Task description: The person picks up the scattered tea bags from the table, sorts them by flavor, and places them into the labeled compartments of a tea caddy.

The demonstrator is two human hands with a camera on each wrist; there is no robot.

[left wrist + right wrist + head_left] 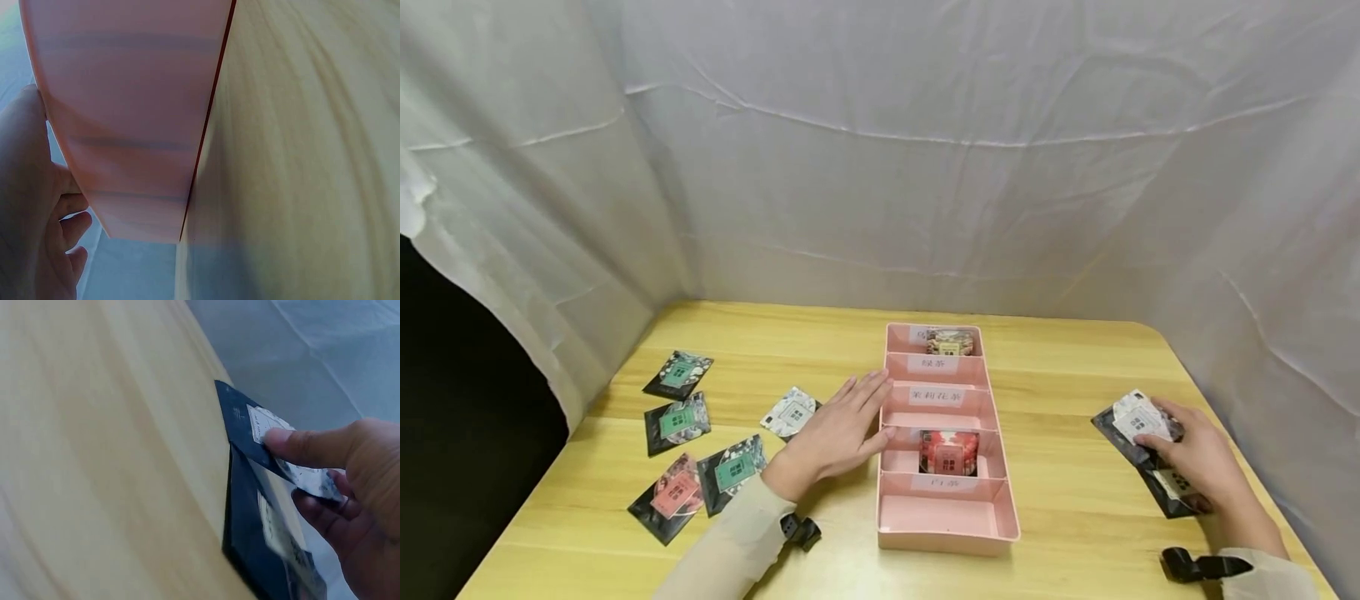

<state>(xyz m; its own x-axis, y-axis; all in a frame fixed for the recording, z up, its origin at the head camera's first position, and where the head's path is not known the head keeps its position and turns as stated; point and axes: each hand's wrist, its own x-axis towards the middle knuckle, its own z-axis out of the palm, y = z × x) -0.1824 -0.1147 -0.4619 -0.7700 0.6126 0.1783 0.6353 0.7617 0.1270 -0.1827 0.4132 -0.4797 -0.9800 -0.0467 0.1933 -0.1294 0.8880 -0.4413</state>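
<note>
In the head view my right hand (1202,454) pinches a black sachet with a white label (1138,419), at the table's right side. The right wrist view shows the thumb on top of this sachet (240,419) and fingers beneath. Just under it, a second black sachet with a pale label (247,519) stands tilted. My left hand (842,429) rests fairly straight fingers along the left rim of a pink divided box (943,543). A red sachet (950,454) lies in the second compartment from the front, a yellow-labelled sachet (951,342) in the farthest.
Left of the box lie several sachets: a white-labelled one (792,413) near the left hand, green-labelled ones (677,373) and a pink-labelled one (673,497). Paper labels (934,364) mark the compartments. White curtains (880,208) hang behind and beside the wooden table (1060,492).
</note>
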